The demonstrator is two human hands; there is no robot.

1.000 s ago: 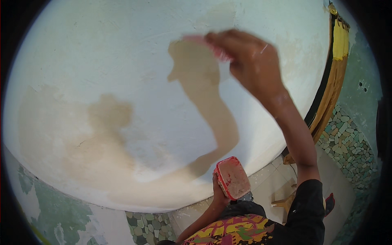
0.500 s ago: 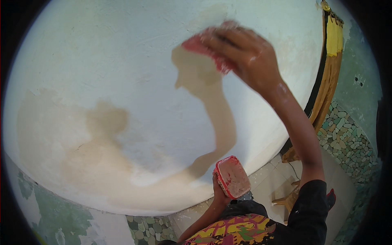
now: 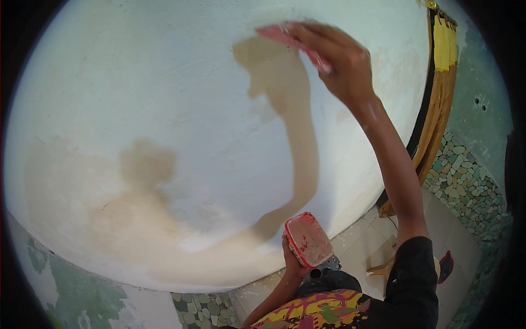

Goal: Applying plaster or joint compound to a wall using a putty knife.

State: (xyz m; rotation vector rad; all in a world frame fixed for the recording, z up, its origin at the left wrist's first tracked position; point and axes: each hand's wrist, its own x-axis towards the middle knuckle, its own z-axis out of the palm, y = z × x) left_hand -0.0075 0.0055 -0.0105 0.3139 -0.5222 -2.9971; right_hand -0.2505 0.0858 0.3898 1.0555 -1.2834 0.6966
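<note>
My right hand (image 3: 342, 60) is raised against the large pale wall (image 3: 203, 109), its fingers closed on a flat red putty spreader (image 3: 285, 37) with whitish smears. The tool's thin pointed end reaches left and is close to the wall; whether it touches is hard to tell. Lower down, in front of my body, my left hand (image 3: 293, 257) grips the side of a red-rimmed rectangular tub (image 3: 313, 241). Pinkish-brown, smeared material shows inside the tub, which tilts a little. A brown shadow of my arm falls across the wall.
A wooden frame (image 3: 435, 118) with yellow cloth (image 3: 445, 46) edges the wall at right. Beyond it is pebble-stone cladding (image 3: 463, 175). A small wooden stool (image 3: 381, 268) stands on the tiled floor (image 3: 356, 236), and a red-and-black item (image 3: 446, 267) lies near my right sleeve.
My right hand has shifted slightly up and right with the spreader, which now shows more edge-on. The tub in my left hand has moved a little left and down.
</note>
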